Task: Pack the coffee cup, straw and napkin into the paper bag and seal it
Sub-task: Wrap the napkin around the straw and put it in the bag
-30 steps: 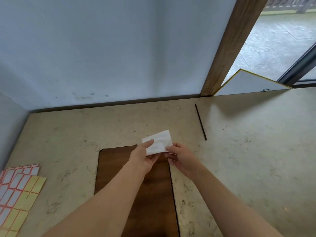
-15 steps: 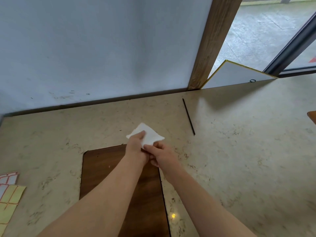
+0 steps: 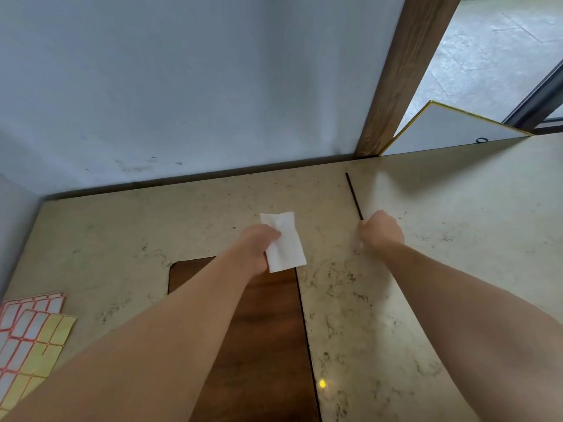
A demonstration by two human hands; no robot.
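My left hand (image 3: 257, 246) pinches a folded white napkin (image 3: 285, 243) and holds it just above the beige table (image 3: 457, 239), over the far edge of a dark wooden board (image 3: 268, 324). A thin black straw (image 3: 353, 194) lies on the table to the right, pointing toward the wall. My right hand (image 3: 380, 229) is at the straw's near end with its fingers curled down around it; the tip is hidden under the hand. No cup or paper bag is in view.
Sheets of red-bordered and yellow stickers (image 3: 30, 336) lie at the left front edge. A grey wall (image 3: 182, 86) and a wooden post (image 3: 402, 71) close off the back. A white panel with a gold rim (image 3: 451, 126) leans behind the table at the right.
My right hand has let go of the napkin and moved right to the straw's near end. My left hand now holds the napkin alone.
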